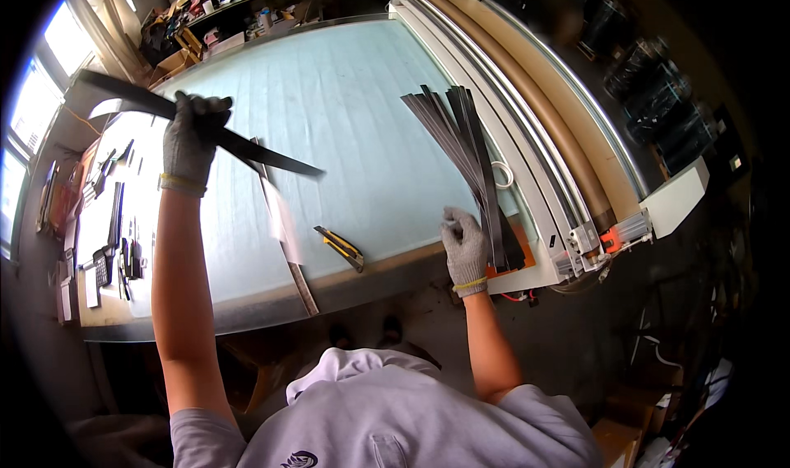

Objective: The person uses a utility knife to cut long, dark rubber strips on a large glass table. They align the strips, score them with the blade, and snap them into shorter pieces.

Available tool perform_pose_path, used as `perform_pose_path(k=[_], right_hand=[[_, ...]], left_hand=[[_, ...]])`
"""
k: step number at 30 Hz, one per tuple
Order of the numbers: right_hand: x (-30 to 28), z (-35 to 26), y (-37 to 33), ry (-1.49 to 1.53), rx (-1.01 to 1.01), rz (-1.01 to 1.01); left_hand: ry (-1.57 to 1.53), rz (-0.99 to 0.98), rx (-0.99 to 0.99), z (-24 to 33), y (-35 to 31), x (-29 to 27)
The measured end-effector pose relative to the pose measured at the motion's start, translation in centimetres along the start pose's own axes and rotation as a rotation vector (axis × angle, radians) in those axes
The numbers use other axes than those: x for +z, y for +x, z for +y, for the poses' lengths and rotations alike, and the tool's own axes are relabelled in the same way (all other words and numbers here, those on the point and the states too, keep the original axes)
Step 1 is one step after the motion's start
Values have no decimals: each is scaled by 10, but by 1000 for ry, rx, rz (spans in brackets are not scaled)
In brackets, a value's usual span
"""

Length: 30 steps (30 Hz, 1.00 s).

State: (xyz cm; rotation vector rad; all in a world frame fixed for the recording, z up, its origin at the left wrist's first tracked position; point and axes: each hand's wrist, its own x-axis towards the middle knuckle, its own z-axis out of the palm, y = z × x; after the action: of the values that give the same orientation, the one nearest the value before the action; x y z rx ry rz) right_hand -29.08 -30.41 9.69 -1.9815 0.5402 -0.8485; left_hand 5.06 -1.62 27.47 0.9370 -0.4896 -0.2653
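Observation:
My left hand point(191, 143), in a grey glove with dark fingertips, is raised at the left and grips a long black strip point(271, 157). The strip slants across, one end at the upper left and the other over the table. My right hand point(466, 250), gloved too, is near the table's front edge with its fingers curled in; nothing shows in them. Just right of it lies a fanned bundle of black strips point(469, 151). Between my hands a yellow and black utility knife point(341, 247) lies on the pale blue-green table point(354, 139). A metal ruler point(299, 280) lies left of the knife.
A white sheet point(280, 213) lies over part of the ruler. A machine with a long brown roller point(527, 90) runs along the table's right side. A white ring point(503, 174) lies by the bundle. Several small tools and a calculator point(102, 268) lie at the left.

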Motion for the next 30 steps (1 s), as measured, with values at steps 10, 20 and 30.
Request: perform_pose_path(k=[10, 20, 30], right_hand=[[40, -135, 59, 60, -356, -243], [63, -105, 38, 243, -153, -376], [52, -28, 2, 39, -29, -521]], left_hand=[[-146, -58, 3, -23, -51, 153], [-132, 0, -119, -34, -82, 194], [-14, 115, -161, -25, -104, 219]])
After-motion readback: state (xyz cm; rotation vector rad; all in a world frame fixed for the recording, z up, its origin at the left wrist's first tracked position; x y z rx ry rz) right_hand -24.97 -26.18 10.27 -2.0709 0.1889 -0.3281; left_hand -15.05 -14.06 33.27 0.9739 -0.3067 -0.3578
